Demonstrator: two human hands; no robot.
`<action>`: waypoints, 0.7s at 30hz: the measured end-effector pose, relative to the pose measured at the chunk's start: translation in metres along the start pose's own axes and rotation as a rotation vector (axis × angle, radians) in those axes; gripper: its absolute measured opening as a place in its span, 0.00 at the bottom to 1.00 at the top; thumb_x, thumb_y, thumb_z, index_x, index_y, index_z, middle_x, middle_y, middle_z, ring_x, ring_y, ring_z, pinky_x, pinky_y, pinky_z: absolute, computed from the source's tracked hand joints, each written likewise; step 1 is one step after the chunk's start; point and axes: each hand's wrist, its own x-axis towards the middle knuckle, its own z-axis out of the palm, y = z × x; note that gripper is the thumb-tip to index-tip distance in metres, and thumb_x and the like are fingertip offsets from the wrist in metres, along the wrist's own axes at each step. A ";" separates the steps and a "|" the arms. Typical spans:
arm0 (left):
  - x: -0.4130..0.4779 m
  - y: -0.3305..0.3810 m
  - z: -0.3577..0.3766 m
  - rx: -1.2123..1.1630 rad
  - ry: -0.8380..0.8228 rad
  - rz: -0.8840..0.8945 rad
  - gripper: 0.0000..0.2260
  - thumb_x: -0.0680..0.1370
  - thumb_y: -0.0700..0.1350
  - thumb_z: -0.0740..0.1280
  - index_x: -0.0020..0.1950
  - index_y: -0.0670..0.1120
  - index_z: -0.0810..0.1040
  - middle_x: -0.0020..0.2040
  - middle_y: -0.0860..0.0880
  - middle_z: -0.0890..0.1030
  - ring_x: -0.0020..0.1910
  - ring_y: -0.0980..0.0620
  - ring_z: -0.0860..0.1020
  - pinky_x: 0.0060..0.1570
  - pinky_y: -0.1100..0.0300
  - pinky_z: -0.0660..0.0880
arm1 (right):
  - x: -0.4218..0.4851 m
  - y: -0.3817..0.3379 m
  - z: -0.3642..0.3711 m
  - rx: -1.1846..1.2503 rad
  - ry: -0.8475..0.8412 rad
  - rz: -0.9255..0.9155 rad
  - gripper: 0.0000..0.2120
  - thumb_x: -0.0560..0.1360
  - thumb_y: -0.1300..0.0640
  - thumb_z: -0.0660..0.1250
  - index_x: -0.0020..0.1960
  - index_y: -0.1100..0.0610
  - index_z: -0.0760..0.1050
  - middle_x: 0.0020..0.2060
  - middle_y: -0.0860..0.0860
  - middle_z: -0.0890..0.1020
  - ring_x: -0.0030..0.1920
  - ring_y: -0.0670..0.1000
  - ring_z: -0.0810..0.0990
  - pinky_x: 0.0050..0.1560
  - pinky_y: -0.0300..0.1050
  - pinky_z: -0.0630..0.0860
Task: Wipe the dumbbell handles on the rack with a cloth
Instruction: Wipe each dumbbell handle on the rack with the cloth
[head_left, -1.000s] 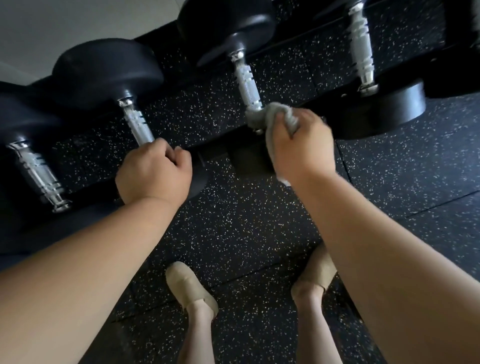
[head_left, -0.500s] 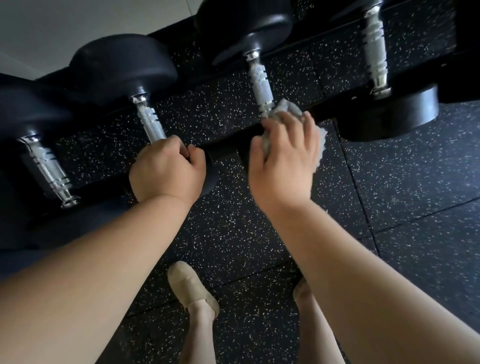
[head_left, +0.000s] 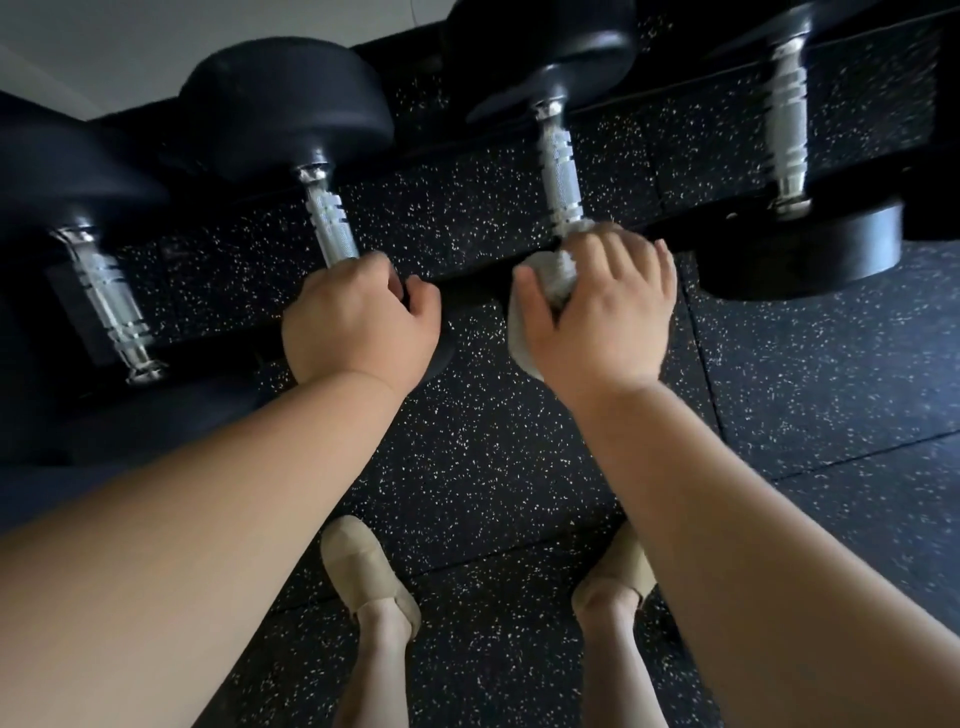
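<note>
1. Head view: four dumbbells lie side by side across the rack. Their ribbed metal handles run from its back rail to its front rail.
2. The left hand is closed in a fist. Its fingers are curled round the front end of the second handle, counted from the rack's left end.
3. The right hand grips a grey cloth bunched round the front end of the third handle, just at the front rail. The thumb lies on the left of the cloth and the fingers curl over its top. Cloth shows between thumb and fingers, and a fold hangs below the palm.
4. The first handle, at the rack's left end, and the fourth handle, toward its right end, are bare, with no hand on them.
5. Below the rack lies a black speckled floor. The person's two beige shoes stand on it, under the forearms.
</note>
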 end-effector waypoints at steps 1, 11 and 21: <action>0.000 0.000 0.000 -0.004 -0.002 -0.004 0.14 0.78 0.56 0.60 0.41 0.49 0.76 0.36 0.51 0.72 0.40 0.44 0.71 0.35 0.54 0.66 | -0.004 -0.012 0.006 -0.043 0.004 -0.004 0.24 0.81 0.37 0.59 0.55 0.57 0.79 0.55 0.53 0.83 0.62 0.60 0.77 0.75 0.63 0.63; 0.000 -0.006 -0.005 -0.143 -0.004 -0.046 0.12 0.80 0.56 0.61 0.44 0.51 0.77 0.38 0.53 0.77 0.41 0.48 0.74 0.36 0.55 0.65 | 0.013 0.034 -0.030 -0.137 -0.167 -0.302 0.28 0.78 0.31 0.62 0.60 0.55 0.78 0.59 0.54 0.83 0.62 0.60 0.79 0.76 0.59 0.65; -0.017 -0.081 -0.039 -0.140 -0.100 0.250 0.09 0.82 0.51 0.64 0.55 0.47 0.79 0.52 0.49 0.82 0.54 0.43 0.76 0.53 0.46 0.75 | 0.005 -0.020 -0.001 -0.443 -0.267 -0.394 0.24 0.81 0.37 0.57 0.53 0.57 0.78 0.49 0.55 0.82 0.52 0.60 0.80 0.61 0.56 0.72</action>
